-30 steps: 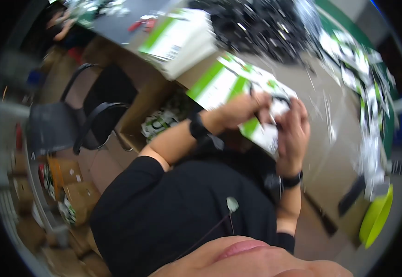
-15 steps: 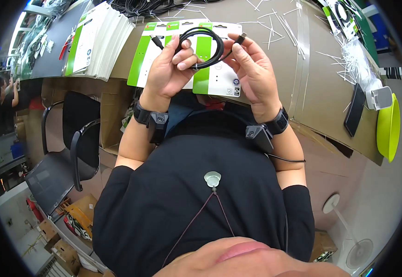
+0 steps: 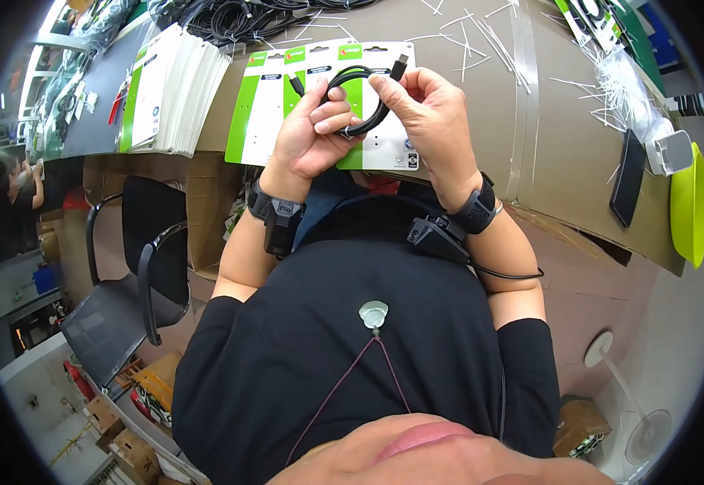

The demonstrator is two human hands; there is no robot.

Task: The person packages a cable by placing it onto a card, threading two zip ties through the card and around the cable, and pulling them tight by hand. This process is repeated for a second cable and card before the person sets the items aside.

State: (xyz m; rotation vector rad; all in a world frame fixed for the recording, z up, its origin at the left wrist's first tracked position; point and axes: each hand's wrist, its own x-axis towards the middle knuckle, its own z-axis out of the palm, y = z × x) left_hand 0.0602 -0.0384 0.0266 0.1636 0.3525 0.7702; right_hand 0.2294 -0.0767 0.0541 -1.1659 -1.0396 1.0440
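A coiled black cable (image 3: 379, 115) is held between my two hands above the table. My left hand (image 3: 313, 133) grips the left side of the coil, fingers curled round it, and one plug (image 3: 296, 84) pokes out past the thumb. On the coil's right side my right hand (image 3: 435, 121) pinches the cable between thumb and fingers, close to the other plug (image 3: 399, 66), which points up. Beneath the coil lie several white and green cardboard hang cards (image 3: 252, 121), overlapping side by side and partly covered by my hands.
A thick stack of similar cards (image 3: 176, 89) stands at the left. More black cables (image 3: 227, 20) lie at the back. White cable ties (image 3: 493, 48) are scattered on the brown table (image 3: 489, 129). At the right are a phone (image 3: 628, 178) and a lime-green tray (image 3: 689, 206). A chair (image 3: 150, 242) stands left.
My right hand has turned, now with its back more toward me and its thumb over the coil's right side. The right plug has shifted left and stands more upright.
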